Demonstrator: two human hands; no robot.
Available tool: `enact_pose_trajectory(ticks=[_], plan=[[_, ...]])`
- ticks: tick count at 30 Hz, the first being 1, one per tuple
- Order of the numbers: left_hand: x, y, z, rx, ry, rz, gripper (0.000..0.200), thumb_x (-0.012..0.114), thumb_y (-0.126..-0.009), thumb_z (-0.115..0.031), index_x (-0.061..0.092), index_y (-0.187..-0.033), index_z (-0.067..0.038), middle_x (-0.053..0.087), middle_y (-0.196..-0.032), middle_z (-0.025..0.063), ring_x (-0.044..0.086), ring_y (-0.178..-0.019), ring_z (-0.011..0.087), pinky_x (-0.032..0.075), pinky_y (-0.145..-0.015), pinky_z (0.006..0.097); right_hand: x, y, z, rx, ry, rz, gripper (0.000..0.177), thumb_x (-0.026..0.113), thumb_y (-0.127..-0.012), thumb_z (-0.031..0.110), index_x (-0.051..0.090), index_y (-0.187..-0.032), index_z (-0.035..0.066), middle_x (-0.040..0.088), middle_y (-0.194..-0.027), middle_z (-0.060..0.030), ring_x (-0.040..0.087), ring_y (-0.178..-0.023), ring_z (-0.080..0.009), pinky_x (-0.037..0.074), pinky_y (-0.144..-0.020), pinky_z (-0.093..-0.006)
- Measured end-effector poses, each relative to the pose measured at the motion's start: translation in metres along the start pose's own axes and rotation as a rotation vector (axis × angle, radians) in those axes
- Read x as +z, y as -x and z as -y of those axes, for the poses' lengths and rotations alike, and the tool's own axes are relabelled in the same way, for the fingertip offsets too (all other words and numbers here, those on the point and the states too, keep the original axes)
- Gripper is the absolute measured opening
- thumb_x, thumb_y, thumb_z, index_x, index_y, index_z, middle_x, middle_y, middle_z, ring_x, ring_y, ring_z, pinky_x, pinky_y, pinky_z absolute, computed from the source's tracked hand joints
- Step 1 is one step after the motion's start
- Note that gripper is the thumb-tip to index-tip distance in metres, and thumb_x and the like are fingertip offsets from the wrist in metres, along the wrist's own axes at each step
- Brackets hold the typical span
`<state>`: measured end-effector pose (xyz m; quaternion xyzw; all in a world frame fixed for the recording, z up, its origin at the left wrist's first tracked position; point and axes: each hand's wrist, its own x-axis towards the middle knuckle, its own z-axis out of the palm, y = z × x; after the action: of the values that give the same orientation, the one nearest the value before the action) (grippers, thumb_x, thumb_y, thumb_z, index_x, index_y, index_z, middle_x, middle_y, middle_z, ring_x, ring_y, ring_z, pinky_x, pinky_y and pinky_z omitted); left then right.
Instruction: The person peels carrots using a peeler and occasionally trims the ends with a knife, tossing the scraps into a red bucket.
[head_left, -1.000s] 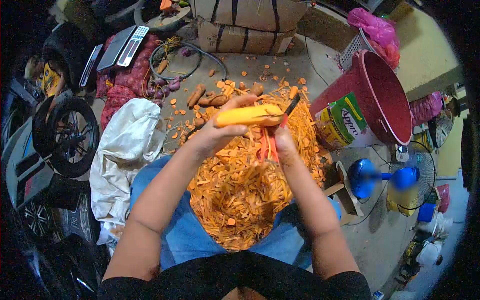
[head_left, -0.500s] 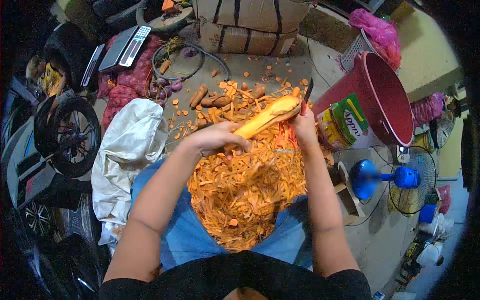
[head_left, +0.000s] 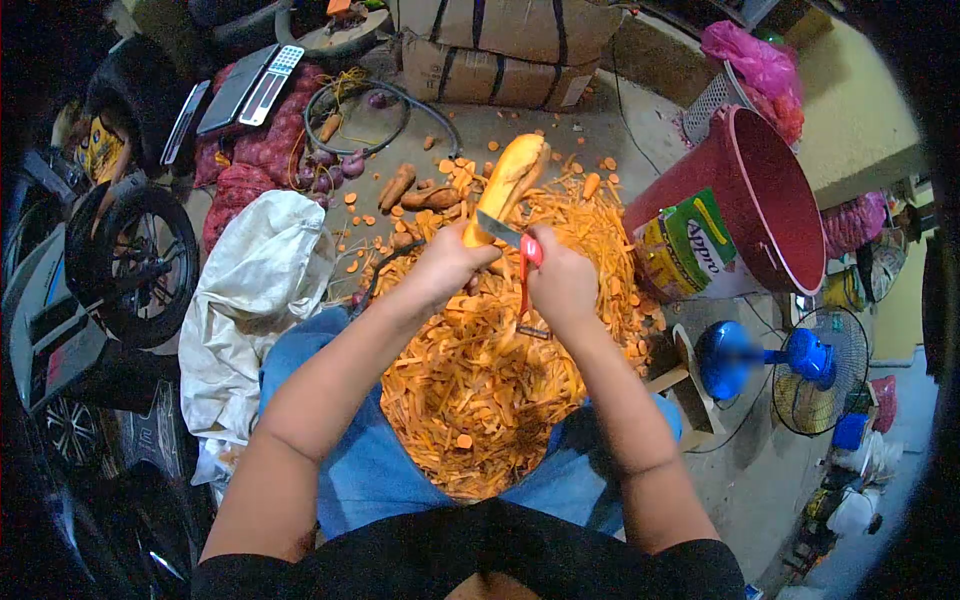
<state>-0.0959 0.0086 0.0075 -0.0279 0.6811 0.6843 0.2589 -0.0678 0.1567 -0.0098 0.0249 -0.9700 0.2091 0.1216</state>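
Observation:
My left hand (head_left: pixel 448 265) is closed around the near end of a large peeled carrot (head_left: pixel 516 172), which tilts up and away with dark streaks along its side. In my right hand (head_left: pixel 566 285) is a knife (head_left: pixel 499 230) with a red handle, its blade lying across the carrot close to my left fingers. A red peeler (head_left: pixel 525 290) also hangs from the right hand, its head over the peelings. Beneath both hands spreads a deep heap of orange carrot peelings (head_left: pixel 470 380), with cut carrot rounds scattered at its far edge.
Unpeeled carrots (head_left: pixel 432 197) lie beyond the heap. At right stand a big red bucket (head_left: pixel 655 205) and a blue fan (head_left: pixel 810 360). A white sack (head_left: pixel 255 310) is on the left, near red net bags of onions (head_left: pixel 270 150). Taped cardboard boxes (head_left: pixel 500 75) stand at the back.
The carrot has swung from slanting right to pointing more directly away. My right hand has come nearer and left, bringing the knife blade from beyond the carrot's far end to its near end.

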Motion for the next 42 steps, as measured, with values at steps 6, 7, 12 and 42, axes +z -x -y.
enact_pose_trajectory(ticks=[6, 7, 12, 42], plan=[[0.006, 0.003, -0.007, -0.009, -0.042, -0.039, 0.019, 0.054, -0.068, -0.01, 0.046, -0.083, -0.001, 0.044, -0.055, 0.001, 0.041, -0.038, 0.0073, 0.034, -0.033, 0.0203, 0.004, 0.001, 0.002, -0.043, 0.1, 0.064, 0.027, 0.05, -0.063, 0.008, 0.047, -0.09, 0.01, 0.053, -0.058, -0.0118, 0.053, -0.054, -0.0273, 0.041, -0.049, -0.0367], [0.006, 0.004, -0.006, -0.01, -0.043, -0.039, 0.019, 0.054, -0.068, -0.01, 0.046, -0.083, -0.001, 0.044, -0.055, 0.001, 0.041, -0.038, 0.0073, 0.034, -0.033, 0.0203, 0.004, 0.001, 0.001, -0.045, 0.119, 0.058, 0.028, 0.05, -0.063, 0.008, 0.047, -0.09, 0.01, 0.052, -0.058, -0.0114, 0.053, -0.053, -0.0269, 0.042, -0.049, -0.0363], [0.009, 0.0, 0.006, 0.095, -0.224, -0.053, 0.025, 0.056, -0.069, -0.013, 0.044, -0.088, -0.001, 0.045, -0.056, 0.0006, 0.041, -0.038, 0.0066, 0.035, -0.033, 0.0196, 0.001, -0.004, -0.007, -0.015, 0.184, 0.059, 0.028, 0.05, -0.062, 0.007, 0.047, -0.09, 0.008, 0.053, -0.057, -0.0121, 0.053, -0.052, -0.0273, 0.042, -0.049, -0.0365], [0.014, -0.01, 0.008, 0.193, -0.329, 0.062, 0.046, 0.058, -0.064, -0.013, 0.038, -0.103, 0.0, 0.052, -0.08, 0.0076, 0.052, -0.067, 0.0171, 0.042, -0.061, 0.0269, 0.001, -0.013, -0.026, 0.01, 0.231, -0.021, 0.025, 0.051, -0.06, 0.008, 0.051, -0.085, 0.01, 0.054, -0.057, -0.012, 0.054, -0.052, -0.0262, 0.041, -0.047, -0.0361]])
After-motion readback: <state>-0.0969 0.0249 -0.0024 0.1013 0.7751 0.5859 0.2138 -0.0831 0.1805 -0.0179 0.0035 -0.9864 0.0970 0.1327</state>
